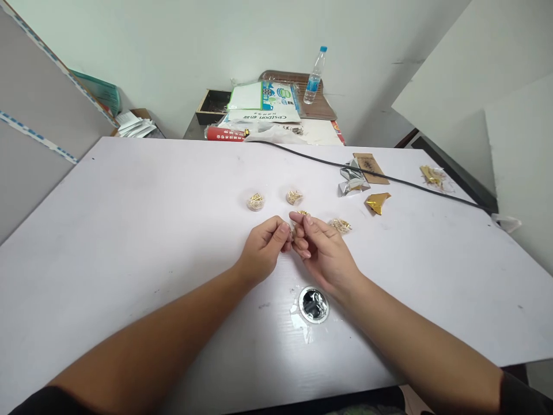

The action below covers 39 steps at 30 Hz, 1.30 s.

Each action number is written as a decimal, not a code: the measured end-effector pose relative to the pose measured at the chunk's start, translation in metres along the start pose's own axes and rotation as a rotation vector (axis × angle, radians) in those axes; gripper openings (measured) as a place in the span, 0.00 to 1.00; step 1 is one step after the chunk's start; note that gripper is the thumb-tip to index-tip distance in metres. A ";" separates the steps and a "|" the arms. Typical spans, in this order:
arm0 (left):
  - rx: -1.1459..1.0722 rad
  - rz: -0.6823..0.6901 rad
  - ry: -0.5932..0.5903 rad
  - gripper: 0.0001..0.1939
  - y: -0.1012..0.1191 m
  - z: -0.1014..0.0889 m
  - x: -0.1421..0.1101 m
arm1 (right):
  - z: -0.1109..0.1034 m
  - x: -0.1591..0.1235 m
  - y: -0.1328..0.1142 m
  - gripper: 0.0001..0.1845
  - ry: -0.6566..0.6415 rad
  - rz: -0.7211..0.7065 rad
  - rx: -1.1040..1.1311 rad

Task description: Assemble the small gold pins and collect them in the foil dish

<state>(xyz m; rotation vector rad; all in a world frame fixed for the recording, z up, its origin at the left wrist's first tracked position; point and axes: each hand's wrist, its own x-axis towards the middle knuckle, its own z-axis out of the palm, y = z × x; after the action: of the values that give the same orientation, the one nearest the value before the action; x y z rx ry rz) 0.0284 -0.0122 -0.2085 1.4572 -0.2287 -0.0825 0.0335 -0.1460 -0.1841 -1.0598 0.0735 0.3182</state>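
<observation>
My left hand [264, 246] and my right hand [325, 249] meet above the middle of the white table [129, 230]. The fingers of both are pinched closed, and a small bit of something shows between them, too small to name. Just beyond stand a small clear round container [256, 201] of gold-coloured thin pieces and a second such container [294, 197]. Behind my right fingers, another gold pile [302, 213] is partly hidden. Right of that hand lies a cluster of gold pieces [341, 225], apparently in clear plastic.
A black cable [302, 154] crosses the table's far side. Near it lie silver foil [354, 180], a brown card [371, 168], gold foil [378, 203] and a clear bag [434, 177]. A round cable hole [314, 304] sits nearer me. Behind stands a water bottle [315, 76].
</observation>
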 end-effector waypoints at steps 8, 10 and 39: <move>-0.031 -0.001 -0.020 0.22 0.000 -0.001 0.001 | -0.016 -0.001 -0.003 0.13 -0.018 -0.017 -0.076; -0.056 0.000 -0.023 0.22 0.000 0.000 0.001 | -0.018 0.000 -0.001 0.13 -0.029 -0.038 -0.087; -0.092 -0.185 -0.160 0.23 0.001 0.002 0.001 | -0.014 -0.014 0.021 0.24 -0.019 -0.006 -0.197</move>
<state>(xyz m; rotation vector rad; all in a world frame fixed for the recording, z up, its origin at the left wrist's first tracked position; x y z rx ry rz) 0.0285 -0.0145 -0.2076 1.3787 -0.2168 -0.3564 0.0156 -0.1515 -0.2059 -1.2517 0.0217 0.3349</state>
